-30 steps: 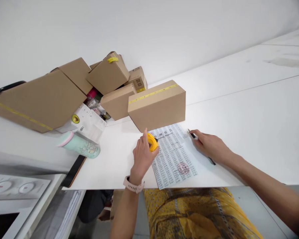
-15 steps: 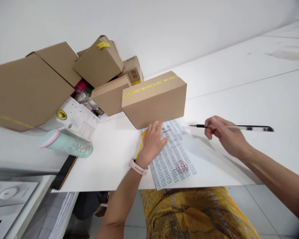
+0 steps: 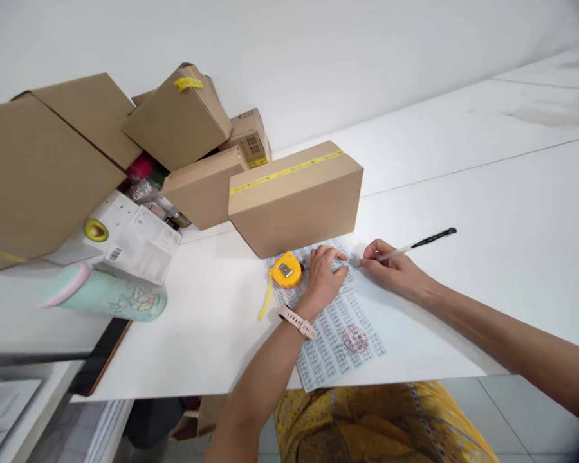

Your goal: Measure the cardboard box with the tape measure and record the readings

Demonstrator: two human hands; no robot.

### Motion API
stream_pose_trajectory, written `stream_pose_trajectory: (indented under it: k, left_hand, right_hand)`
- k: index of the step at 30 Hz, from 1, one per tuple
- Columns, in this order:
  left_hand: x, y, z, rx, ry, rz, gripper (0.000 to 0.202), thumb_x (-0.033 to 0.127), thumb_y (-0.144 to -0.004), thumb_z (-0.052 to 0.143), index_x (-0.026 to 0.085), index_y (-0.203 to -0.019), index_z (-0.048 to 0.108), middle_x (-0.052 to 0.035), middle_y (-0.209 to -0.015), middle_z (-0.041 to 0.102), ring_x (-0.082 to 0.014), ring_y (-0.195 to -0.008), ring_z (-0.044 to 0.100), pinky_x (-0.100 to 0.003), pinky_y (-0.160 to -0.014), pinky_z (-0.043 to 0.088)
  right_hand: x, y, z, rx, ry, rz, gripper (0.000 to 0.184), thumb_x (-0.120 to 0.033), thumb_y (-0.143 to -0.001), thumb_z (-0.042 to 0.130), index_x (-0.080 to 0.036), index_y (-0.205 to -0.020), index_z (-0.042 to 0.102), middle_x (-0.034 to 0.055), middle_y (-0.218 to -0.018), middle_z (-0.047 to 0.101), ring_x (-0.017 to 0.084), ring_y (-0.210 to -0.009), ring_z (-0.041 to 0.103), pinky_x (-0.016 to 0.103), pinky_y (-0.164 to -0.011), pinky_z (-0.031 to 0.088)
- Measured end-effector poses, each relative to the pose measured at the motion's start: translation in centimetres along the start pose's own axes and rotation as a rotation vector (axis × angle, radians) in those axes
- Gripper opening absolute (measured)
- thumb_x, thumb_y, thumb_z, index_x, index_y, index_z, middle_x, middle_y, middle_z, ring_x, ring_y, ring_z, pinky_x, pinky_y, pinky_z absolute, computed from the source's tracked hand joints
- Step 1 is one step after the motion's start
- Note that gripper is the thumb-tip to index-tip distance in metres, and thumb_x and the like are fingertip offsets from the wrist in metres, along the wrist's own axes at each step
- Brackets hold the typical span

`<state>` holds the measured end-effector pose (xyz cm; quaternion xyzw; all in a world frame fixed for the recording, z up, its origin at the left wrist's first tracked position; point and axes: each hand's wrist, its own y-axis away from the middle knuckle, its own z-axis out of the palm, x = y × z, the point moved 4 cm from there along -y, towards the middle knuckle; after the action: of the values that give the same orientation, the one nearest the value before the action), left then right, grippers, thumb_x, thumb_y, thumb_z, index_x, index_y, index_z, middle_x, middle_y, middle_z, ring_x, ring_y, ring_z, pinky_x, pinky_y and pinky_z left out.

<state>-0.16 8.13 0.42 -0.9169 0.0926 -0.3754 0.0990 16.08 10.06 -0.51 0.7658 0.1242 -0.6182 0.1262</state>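
Note:
A printed sheet of paper with rows of small text and a round reddish stamp lies on the white table. On its upper part rests my left hand, open, fingers a little bent and apart, holding nothing. Just left of that hand, a yellow tape measure sits on the sheet's upper left corner with its yellow strap hanging out. My right hand is closed around a pen. The pen's black end points up and right; its tip is hidden by the fingers at the sheet's right edge.
A taped cardboard box stands at the sheet's far edge. More cardboard boxes, a white carton with an avocado picture and a mint-green bottle are on the left. The table's front edge runs nearby.
My left hand has moved right along the sheet, uncovering the tape measure. My right hand has come left with the pen, down to the sheet's edge. The view has shifted slightly.

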Motion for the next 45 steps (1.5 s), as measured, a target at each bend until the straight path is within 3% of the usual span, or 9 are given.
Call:
stream_pose_trajectory:
  k: [4,10,35,45]
  left_hand:
    - [-0.17,0.02,0.11,0.019,0.035,-0.016,0.026,0.004,-0.076,0.070,0.022,-0.091,0.058,-0.0052,-0.110,0.060,-0.0219,-0.113,0.052,-0.036,-0.102,0.042]
    - [-0.47,-0.06,0.31,0.023,0.060,-0.032,0.028,0.004,-0.075,0.070,0.022,-0.092,0.058,-0.0060,-0.115,0.058,-0.0235,-0.118,0.051,-0.039,-0.105,0.040]
    - [-0.34,0.14,0.17,0.038,0.071,-0.025,0.026,0.005,-0.077,0.070,0.021,-0.093,0.058,-0.0062,-0.115,0.060,-0.0225,-0.116,0.052,-0.037,-0.104,0.040]
    - [-0.32,0.18,0.14,0.031,0.069,-0.034,0.027,0.004,-0.076,0.070,0.022,-0.093,0.058,-0.0054,-0.115,0.060,-0.0227,-0.116,0.052,-0.037,-0.104,0.041]
  right_hand:
    - [0.47,-0.37,0.34,0.001,0.043,-0.004,0.036,-0.053,-0.083,0.064,-0.023,-0.074,0.046,-0.0042,-0.057,0.051,0.009,-0.048,0.037,0.025,-0.044,0.026]
    - [0.37,-0.03,0.59,0.113,0.129,-0.048,0.034,-0.042,-0.083,0.064,-0.023,-0.066,0.041,-0.0087,-0.051,0.031,0.008,-0.047,0.027,0.024,-0.043,0.020]
    - [0.78,-0.10,0.81,0.081,0.157,-0.074,0.033,-0.039,-0.085,0.061,-0.023,-0.067,0.038,-0.0083,-0.053,0.030,0.009,-0.049,0.025,0.024,-0.044,0.019]
    - [0.04,0.07,0.49,0.128,0.192,-0.087,0.033,-0.040,-0.084,0.060,-0.023,-0.065,0.038,-0.0076,-0.053,0.030,0.009,-0.049,0.026,0.024,-0.044,0.020]
